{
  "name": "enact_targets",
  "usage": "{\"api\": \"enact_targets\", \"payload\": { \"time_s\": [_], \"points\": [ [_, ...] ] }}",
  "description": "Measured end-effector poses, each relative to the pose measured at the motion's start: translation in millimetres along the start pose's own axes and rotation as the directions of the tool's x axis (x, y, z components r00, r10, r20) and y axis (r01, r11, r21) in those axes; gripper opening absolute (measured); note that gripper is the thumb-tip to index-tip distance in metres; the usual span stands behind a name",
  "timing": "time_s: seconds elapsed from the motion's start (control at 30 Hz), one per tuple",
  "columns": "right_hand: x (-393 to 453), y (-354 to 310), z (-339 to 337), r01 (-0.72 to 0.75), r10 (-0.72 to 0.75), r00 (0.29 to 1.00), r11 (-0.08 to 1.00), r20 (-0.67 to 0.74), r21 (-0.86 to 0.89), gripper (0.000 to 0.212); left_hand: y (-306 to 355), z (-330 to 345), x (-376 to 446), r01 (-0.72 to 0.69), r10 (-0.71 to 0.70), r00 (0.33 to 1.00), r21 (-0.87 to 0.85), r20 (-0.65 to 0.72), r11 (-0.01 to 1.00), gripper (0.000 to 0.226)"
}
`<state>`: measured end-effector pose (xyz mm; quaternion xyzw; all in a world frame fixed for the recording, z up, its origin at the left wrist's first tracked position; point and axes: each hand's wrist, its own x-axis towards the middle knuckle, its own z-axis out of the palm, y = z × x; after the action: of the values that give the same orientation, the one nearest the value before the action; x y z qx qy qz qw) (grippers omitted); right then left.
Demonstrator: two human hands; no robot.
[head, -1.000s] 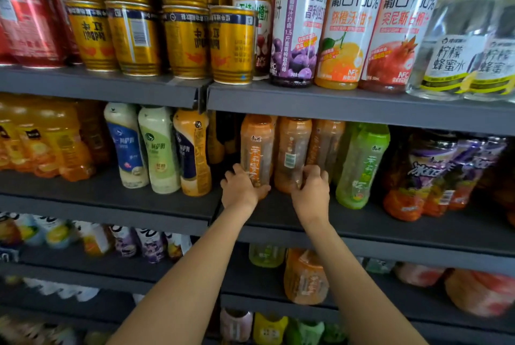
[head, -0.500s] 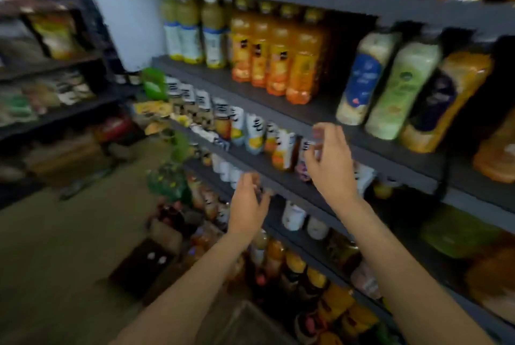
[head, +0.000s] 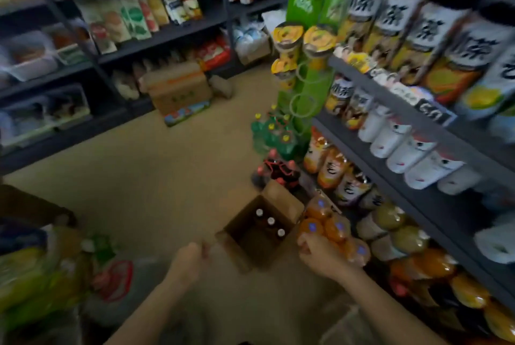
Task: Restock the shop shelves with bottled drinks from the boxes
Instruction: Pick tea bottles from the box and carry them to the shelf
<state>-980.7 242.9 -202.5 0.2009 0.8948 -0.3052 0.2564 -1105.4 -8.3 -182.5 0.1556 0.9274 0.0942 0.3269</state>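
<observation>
Bare-skinned and empty, both hands hang over the shop floor right now. The left hand (head: pixel 192 256) has its fingers loosely curled with nothing in them, just at 9 o'clock of the open brown cardboard box (head: pixel 262 229) on the floor; it's too blurry to say if it touches the near flap. The right hand (head: pixel 320 255) sits at about 3 o'clock of that box, fingers bent loosely, holding nothing as far as I can see, right up against a shrink-wrapped pack of orange drink bottles with blue caps (head: pixel 331 229), though can't tell if it's actually touching. Inside the box there are three dark bottles with pale caps (head: pixel 271 222), standing upright in a diagonal row, the remaining space looking dark and bare. Out at 12 o'clock from the box sits a pack of dark bottles with red caps (head: pixel 276 171), and further the same way a pack of green bottles with yellow caps (head: pixel 274 135). The dark grey metal shelves (head: pixel 418 199) run along the right side, stacked with orange, white and yellow-labelled drinks. Way off at 11 o'clock there's a second, closed cardboard carton (head: pixel 178 90) against the far racks. Beige floor (head: pixel 139 171) everywhere in between.
</observation>
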Motion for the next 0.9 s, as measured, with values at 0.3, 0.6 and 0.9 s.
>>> {"api": "enact_targets", "payload": {
  "time_s": [0.3,0.6,0.9],
  "points": [
    [282.6,53.7,150.0,-0.025,0.044,0.996,0.971,0.077,-0.239,0.035,-31.3,105.8,228.8,-0.101,0.082,0.993,-0.278,-0.080,0.955,0.019],
    [405.4,95.4,239.7,-0.109,0.143,0.989,0.845,0.026,-0.524,0.049,-69.6,187.8,312.6,-0.320,0.149,0.894,-0.367,-0.423,0.874,0.019],
    [328.5,13.4,98.5,0.270,-0.278,0.959,0.954,-0.051,-0.130,0.020,-50.0,145.9,305.2,-0.341,0.361,0.933,-0.325,-0.001,0.882,0.078]
  ]
}}
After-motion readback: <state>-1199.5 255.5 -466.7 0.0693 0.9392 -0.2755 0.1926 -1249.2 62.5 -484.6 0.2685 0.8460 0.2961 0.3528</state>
